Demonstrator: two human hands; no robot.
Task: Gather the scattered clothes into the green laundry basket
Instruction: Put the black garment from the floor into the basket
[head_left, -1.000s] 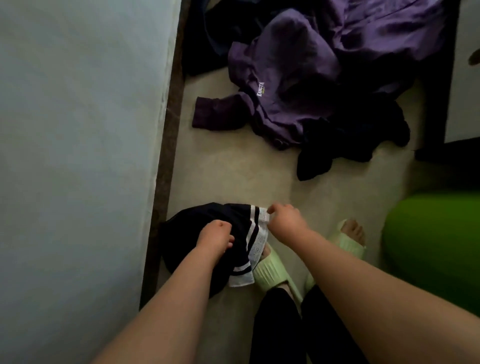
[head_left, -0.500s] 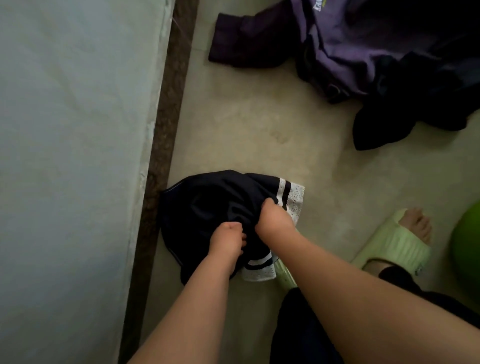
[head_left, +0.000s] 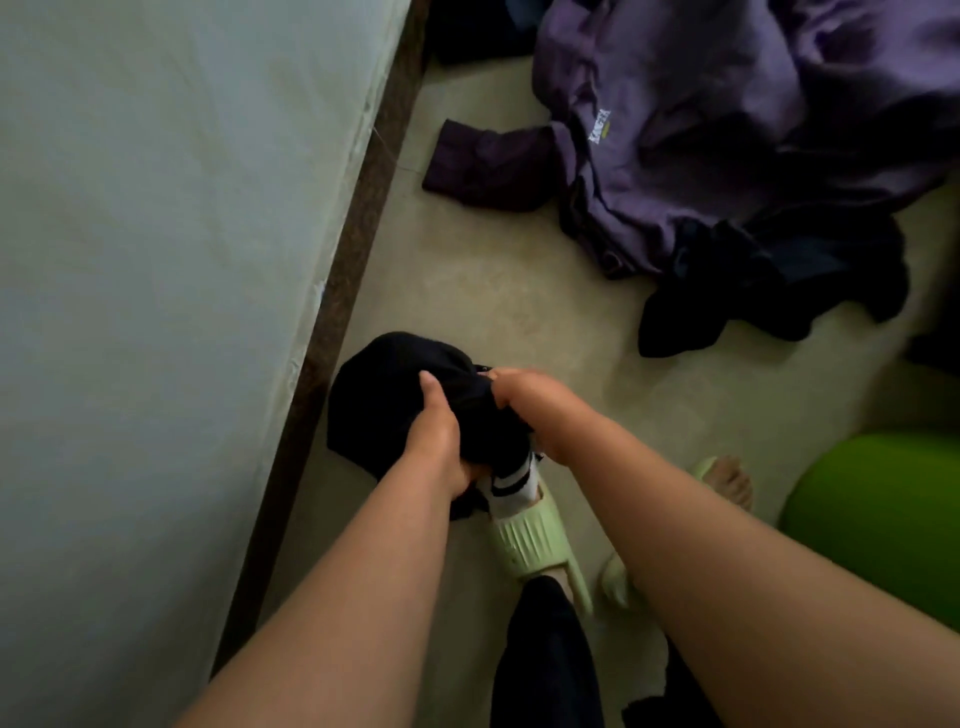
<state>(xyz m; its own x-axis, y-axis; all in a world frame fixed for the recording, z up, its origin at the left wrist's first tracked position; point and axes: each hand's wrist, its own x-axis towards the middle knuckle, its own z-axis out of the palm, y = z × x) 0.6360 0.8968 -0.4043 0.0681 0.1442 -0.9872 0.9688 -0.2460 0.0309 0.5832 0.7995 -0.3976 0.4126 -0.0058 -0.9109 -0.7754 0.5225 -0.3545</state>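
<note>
A dark navy garment (head_left: 379, 400) with a white striped, lace-edged hem lies bunched on the floor beside the bed. My left hand (head_left: 436, 436) grips its near side, and my right hand (head_left: 524, 400) clutches the fabric at its right. The striped hem hangs down over my slipper. A purple shirt (head_left: 691, 130) with a small logo is spread on the floor further off, with a black garment (head_left: 769, 286) crumpled at its near edge. The green laundry basket (head_left: 883, 514) shows as a blurred green shape at the right edge.
A bed with a pale sheet (head_left: 171, 260) and a dark brown base (head_left: 337, 291) fills the left. My feet in light green slippers (head_left: 530, 540) stand on the beige floor (head_left: 498, 280) just under my hands. More dark cloth lies at the top, behind the purple shirt.
Both hands have closed deeper into the navy garment and bunched it together; the striped hem, spread flat before, now hangs crumpled below my hands. The camera view has shifted back up and right.
</note>
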